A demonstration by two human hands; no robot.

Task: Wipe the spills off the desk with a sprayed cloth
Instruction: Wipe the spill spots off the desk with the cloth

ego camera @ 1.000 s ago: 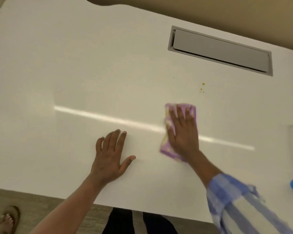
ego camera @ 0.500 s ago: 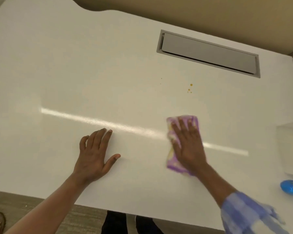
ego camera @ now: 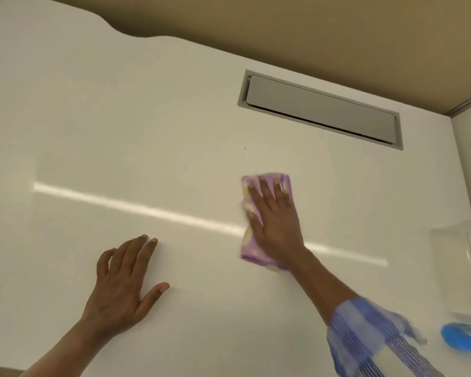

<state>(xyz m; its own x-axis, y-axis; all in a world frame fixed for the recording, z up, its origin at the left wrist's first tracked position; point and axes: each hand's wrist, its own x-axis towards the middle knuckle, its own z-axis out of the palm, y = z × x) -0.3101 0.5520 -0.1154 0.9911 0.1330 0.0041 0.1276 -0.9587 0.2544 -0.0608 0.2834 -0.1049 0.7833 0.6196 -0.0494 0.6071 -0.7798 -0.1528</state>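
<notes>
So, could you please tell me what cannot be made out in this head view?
- Desk under the folded purple cloth: covered by the cloth and the right hand.
- Clear plastic container: cut off by the right edge.
- Blue object: blurred, cut off; unidentifiable.
- Two tiny dark specks: too small to identify.

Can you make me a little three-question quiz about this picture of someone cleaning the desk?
1. True or false: the right hand presses flat on a purple cloth.
2. What is the left hand doing? A) holding a spray bottle B) resting flat on the desk C) lifting the cloth
3. Fill in: the two tiny dark specks lie between the cloth and the grey ____ set into the desk.

Key: 1 true; 2 B; 3 flap.
</notes>
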